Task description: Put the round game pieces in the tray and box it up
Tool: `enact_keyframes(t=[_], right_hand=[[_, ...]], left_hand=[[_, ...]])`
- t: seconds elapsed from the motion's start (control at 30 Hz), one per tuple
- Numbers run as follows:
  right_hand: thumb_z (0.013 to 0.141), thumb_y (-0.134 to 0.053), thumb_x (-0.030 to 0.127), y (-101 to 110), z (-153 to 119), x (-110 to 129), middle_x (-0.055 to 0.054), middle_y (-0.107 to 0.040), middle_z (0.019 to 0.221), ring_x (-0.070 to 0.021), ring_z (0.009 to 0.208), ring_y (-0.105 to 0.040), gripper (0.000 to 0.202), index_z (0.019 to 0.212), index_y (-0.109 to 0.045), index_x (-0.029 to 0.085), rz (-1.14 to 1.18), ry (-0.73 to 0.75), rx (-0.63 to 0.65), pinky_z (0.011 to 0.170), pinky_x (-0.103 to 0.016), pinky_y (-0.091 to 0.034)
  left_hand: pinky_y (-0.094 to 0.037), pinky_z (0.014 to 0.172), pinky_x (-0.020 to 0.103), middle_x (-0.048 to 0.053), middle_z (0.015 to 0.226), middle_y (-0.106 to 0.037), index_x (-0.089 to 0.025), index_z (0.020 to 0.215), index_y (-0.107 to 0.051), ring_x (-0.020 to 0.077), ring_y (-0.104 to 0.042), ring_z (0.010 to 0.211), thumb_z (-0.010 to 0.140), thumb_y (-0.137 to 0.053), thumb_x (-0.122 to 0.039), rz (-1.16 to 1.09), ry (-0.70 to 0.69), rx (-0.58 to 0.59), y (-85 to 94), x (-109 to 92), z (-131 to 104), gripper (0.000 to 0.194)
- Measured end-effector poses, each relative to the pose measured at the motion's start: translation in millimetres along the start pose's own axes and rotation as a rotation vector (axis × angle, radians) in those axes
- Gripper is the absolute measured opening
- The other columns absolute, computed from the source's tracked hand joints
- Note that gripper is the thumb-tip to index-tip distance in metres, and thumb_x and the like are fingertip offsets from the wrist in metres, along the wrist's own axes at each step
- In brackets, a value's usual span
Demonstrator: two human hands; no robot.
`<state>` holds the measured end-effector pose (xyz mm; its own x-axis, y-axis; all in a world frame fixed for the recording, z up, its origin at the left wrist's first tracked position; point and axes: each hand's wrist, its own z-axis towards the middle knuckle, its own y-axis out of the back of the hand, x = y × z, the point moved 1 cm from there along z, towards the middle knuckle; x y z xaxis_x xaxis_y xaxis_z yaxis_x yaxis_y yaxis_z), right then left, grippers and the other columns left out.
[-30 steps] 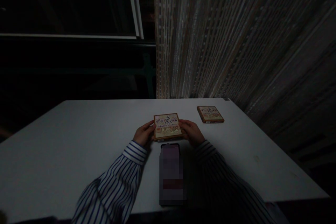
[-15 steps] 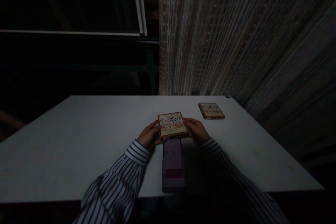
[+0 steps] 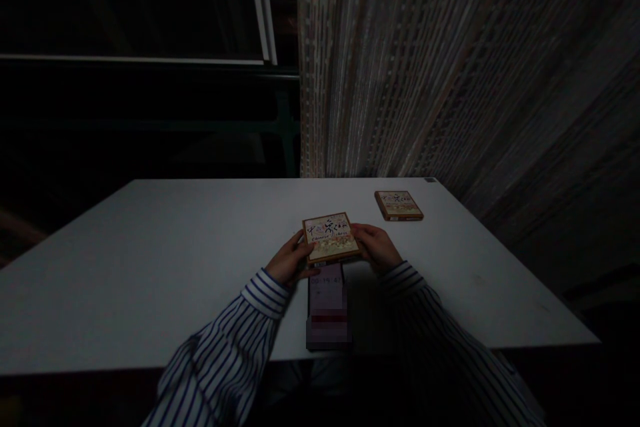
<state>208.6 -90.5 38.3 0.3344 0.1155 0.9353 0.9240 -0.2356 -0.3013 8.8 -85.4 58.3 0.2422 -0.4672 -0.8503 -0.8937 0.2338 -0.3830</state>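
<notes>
A flat, square Chinese chess box (image 3: 332,239) is held above the white table between both of my hands, its printed lid facing up and tilted toward me. My left hand (image 3: 291,259) grips the left edge, thumb on top and fingers underneath. At the right edge, my right hand (image 3: 376,245) pinches the side of the box. Just below the box lies a phone (image 3: 327,297) with a timer on its lit screen, its lower part blurred out. A second, similar box (image 3: 399,205) rests on the table to the far right.
The white table (image 3: 150,267) stretches out on both sides. Behind it on the right hangs a string curtain (image 3: 380,80). A dark window with a white frame (image 3: 263,7) is at the back left. The room is dim.
My left thumb has slid a little lower on the lid, and the box has shifted slightly. The view has moved a bit; the second box stays on the table.
</notes>
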Motion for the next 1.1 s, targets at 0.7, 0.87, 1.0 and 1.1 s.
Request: enact_keyframes(t=[0.7, 0.87, 1.0, 1.1], right_hand=[[0.06, -0.067, 0.02, 3.5, -4.4, 14.2, -0.004, -0.07, 0.074, -0.0169, 0.065, -0.065, 0.023, 0.082, -0.064, 0.014, 0.055, 0.045, 0.003, 0.064, -0.03, -0.053], [0.062, -0.067, 0.019, 6.6, -5.5, 21.2, -0.004, -0.07, 0.073, -0.0164, 0.065, -0.065, 0.022, 0.083, -0.064, 0.014, 0.06, 0.077, 0.01, 0.062, -0.029, -0.054], [0.061, -0.067, 0.018, 8.8, -6.7, 26.8, -0.004, -0.07, 0.073, -0.0166, 0.066, -0.065, 0.021, 0.081, -0.064, 0.014, 0.078, 0.089, 0.017, 0.064, -0.029, -0.054], [0.06, -0.067, 0.017, 11.6, -7.4, 30.1, -0.004, -0.07, 0.071, -0.0166, 0.066, -0.065, 0.021, 0.081, -0.064, 0.013, 0.089, 0.095, -0.007, 0.063, -0.029, -0.053]], left_hand=[[-0.055, 0.057, 0.028, 0.014, 0.107, -0.062, -0.019, 0.13, -0.038, 0.0194, -0.065, 0.077, 0.074, -0.06, -0.014, -0.02, -0.078, -0.066, -7.5, -6.7, 7.7, 0.06], [-0.055, 0.058, 0.028, 0.016, 0.103, -0.064, -0.013, 0.129, -0.038, 0.02, -0.066, 0.075, 0.073, -0.06, -0.011, -0.004, -0.122, -0.053, -11.6, -10.1, 13.2, 0.061], [-0.055, 0.059, 0.028, 0.016, 0.098, -0.066, -0.011, 0.13, -0.037, 0.0193, -0.066, 0.071, 0.074, -0.057, -0.007, 0.001, -0.121, -0.036, -18.8, -14.4, 13.1, 0.059], [-0.055, 0.061, 0.029, 0.016, 0.095, -0.067, -0.01, 0.13, -0.036, 0.0195, -0.066, 0.07, 0.074, -0.055, -0.005, -0.002, -0.118, -0.034, -25.6, -16.6, 11.9, 0.06]])
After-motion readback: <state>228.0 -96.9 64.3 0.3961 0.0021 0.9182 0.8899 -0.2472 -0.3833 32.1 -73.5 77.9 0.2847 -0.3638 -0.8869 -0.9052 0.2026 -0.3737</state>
